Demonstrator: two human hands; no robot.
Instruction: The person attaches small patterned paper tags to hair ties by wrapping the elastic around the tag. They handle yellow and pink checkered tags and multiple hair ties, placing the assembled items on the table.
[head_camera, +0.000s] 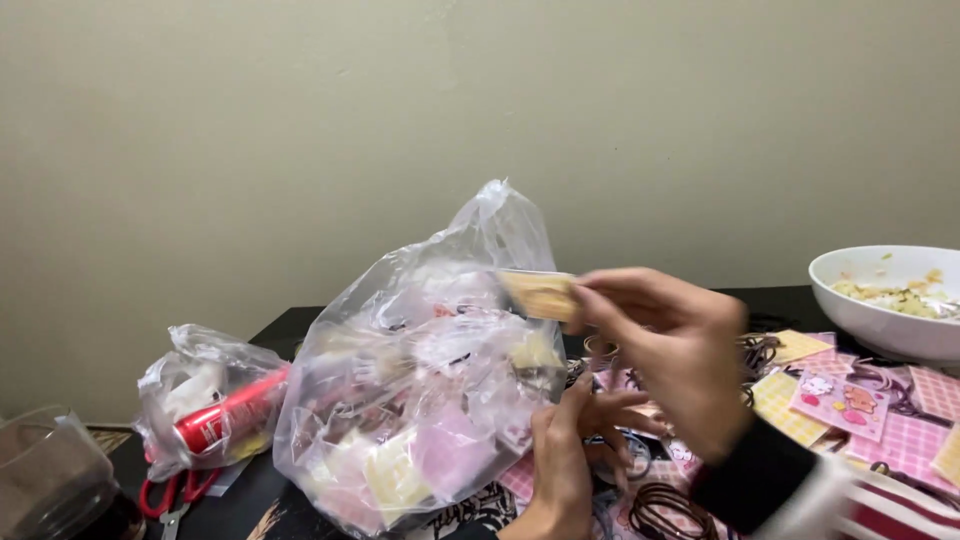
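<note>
Head view: our right hand (665, 345) pinches a yellow card (540, 294) at the clear plastic bag (420, 400) mouth; left hand (565, 455) grips the bag's right edge. Cards (840, 400) crowd the table (290, 330) right; white bowl (885, 300) at far edge.

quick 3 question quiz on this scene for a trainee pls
1. True or false: the right hand pinches a small yellow card.
2. What does the left hand touch? A) the white bowl B) the big clear bag C) the scissors
3. Fill in: the red-handled scissors lie below a small bag with a red ____ inside.

Key
1. True.
2. B, the big clear bag; the white bowl stands far right on the table.
3. Can, inside the small bag.
</note>
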